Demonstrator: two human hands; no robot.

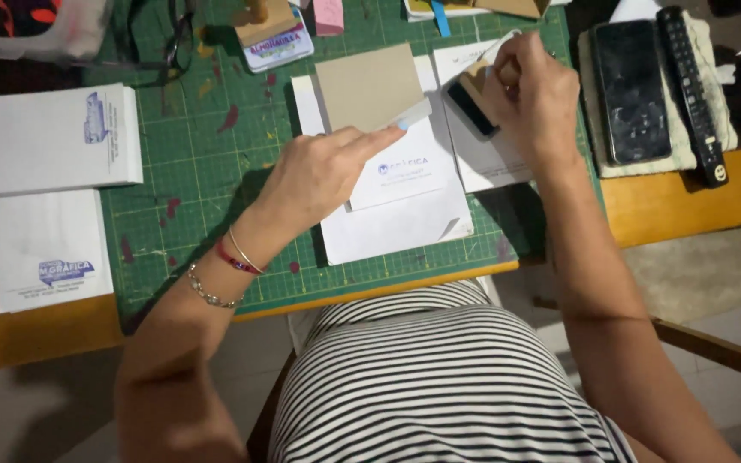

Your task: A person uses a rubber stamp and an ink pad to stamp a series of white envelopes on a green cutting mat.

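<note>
My left hand (317,174) rests on a stack of white printed sheets (396,210) on the green cutting mat (207,163), its index finger pressing the lower edge of a tan cardboard piece (369,86) that lies on the stack. My right hand (532,96) is raised just right of the cardboard and grips a wooden-backed rubber stamp (472,101) with a dark face, tilted above another white sheet (486,163).
Two stacks of white printed paper (49,137) (49,249) lie at the left. A stamp pad tin (274,45) and glasses (160,43) sit at the mat's top. A phone (632,90) and remote (692,90) rest on a cloth at the right. The wooden table edge (688,201) runs below.
</note>
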